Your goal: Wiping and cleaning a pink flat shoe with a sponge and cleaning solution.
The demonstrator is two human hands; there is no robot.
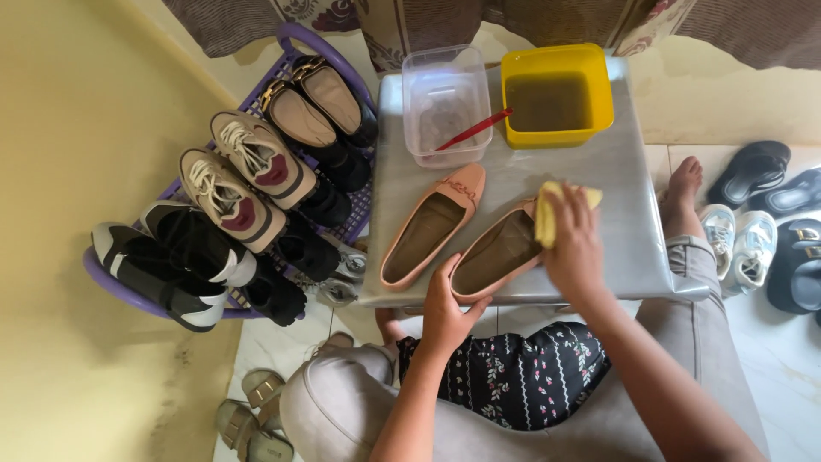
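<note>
Two peach flat shoes lie on a small grey table (616,171). My left hand (446,308) grips the heel of the right shoe (496,255). Over that shoe's toe, my right hand (575,244) presses a folded yellow cloth (547,218). The left shoe (432,224) with a chain trim rests untouched beside it.
At the table's far edge stand a clear plastic tub (445,103) holding a red-handled brush (475,130) and a yellow tub (558,94) of murky water. A purple rack (256,184) with several shoes sits left. Sandals (782,222) lie on the floor at right; beige sandals (252,415) bottom left.
</note>
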